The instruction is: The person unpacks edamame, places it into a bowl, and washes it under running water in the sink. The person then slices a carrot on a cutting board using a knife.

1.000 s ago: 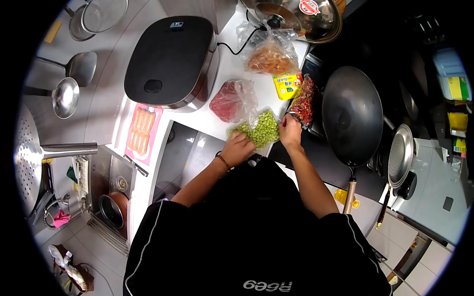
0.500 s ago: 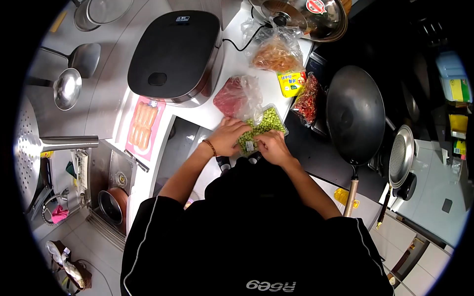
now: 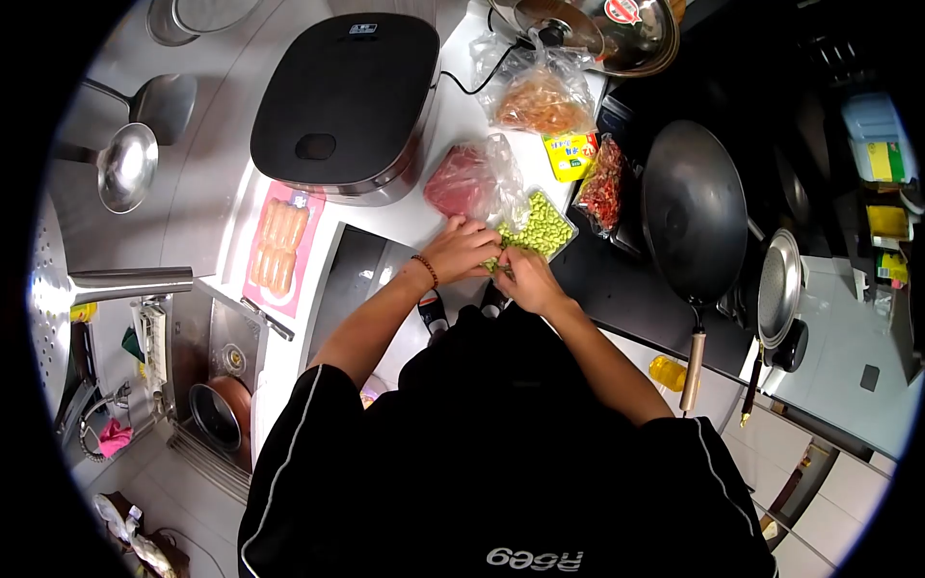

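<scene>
A clear tray of shelled green beans (image 3: 544, 227) lies at the counter's front edge, its near part covered by my hands. My left hand (image 3: 461, 250), with a beaded bracelet on the wrist, has its fingers closed at the tray's near left corner. Close beside it, my right hand (image 3: 530, 279) is closed in a pinch at the tray's near edge. The fingertips almost meet, and what exactly they pinch is too small to make out. Just behind the tray sits a bag of red meat (image 3: 464, 183) in clear plastic.
A black rice cooker (image 3: 347, 101) stands at the back left, with packed sausages (image 3: 279, 246) before it. A yellow packet (image 3: 570, 156), bagged dried chillies (image 3: 604, 183) and a bag of orange-brown food (image 3: 544, 101) lie behind. A wok (image 3: 694, 212) is at the right, a sink (image 3: 231, 332) at the left.
My hands have drawn closer together at the tray's near edge, and the white label seen between them before is now covered. The whole view has shifted slightly.
</scene>
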The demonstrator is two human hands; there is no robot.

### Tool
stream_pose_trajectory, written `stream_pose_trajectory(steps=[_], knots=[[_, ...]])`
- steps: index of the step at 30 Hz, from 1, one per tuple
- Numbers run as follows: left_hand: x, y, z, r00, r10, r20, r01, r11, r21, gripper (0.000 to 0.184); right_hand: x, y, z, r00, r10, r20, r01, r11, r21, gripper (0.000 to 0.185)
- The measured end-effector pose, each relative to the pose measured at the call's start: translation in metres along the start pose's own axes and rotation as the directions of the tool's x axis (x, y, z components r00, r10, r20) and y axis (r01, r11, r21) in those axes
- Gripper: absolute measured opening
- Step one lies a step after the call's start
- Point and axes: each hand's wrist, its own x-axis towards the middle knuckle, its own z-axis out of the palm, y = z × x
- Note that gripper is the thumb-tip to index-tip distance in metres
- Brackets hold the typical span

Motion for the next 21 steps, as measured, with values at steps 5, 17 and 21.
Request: stream_pose_trajectory(steps=[5,17,21], knots=[[-0.007,0.001,0.005,0.998,-0.004,-0.064,0.002,0.999,-0.038,0.028,-0.008,-0.009,0.024,0.961,0.074,-0.265,-0.08,0.997,-0.011,0.016],[-0.015,-0.01,0.012,0.981,0.002,-0.195,-0.008,0.999,-0.031,0.018,-0.06,-0.012,0.022,0.921,-0.246,-0.301,0.204,0.965,-0.163,0.011],[-0.015,-0.012,0.014,0.984,-0.004,-0.177,-0.002,0.999,-0.037,0.02,-0.076,-0.007,0.024,0.909,-0.278,-0.311,0.202,0.946,-0.255,0.013]])
